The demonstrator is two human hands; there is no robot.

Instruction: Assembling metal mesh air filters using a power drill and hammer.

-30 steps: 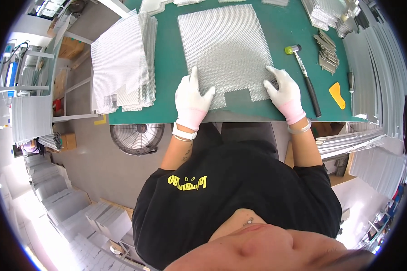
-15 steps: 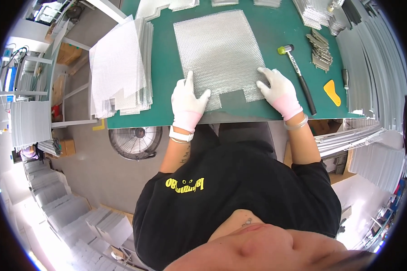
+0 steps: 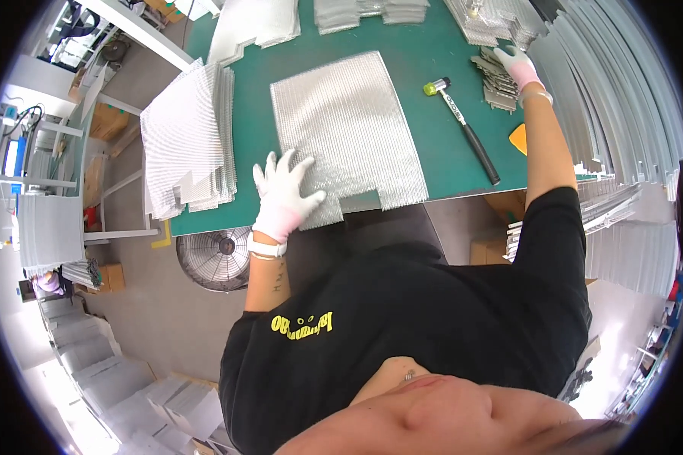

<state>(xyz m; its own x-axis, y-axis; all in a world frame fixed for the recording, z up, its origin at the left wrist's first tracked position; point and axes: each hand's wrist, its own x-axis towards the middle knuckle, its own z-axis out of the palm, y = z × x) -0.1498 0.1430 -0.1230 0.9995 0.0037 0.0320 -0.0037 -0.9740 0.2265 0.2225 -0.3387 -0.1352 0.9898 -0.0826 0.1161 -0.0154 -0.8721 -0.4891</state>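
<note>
Head view: right hand (image 3: 517,68), grip unclear, had reached strips (image 3: 496,82) near the table's (image 3: 439,155) right edge, leaving the spread left hand (image 3: 282,199) alone on the mesh (image 3: 349,121).

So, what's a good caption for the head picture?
Left gloved hand on a notched mesh sheet, right gloved hand at a grey strip pile.

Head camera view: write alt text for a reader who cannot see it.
A white-gloved left hand rests on a notched silvery mesh sheet on a green table; the gloved right hand is at a pile of small grey pieces. A mallet lies right of the sheet, a stack of mesh sheets left.
</note>
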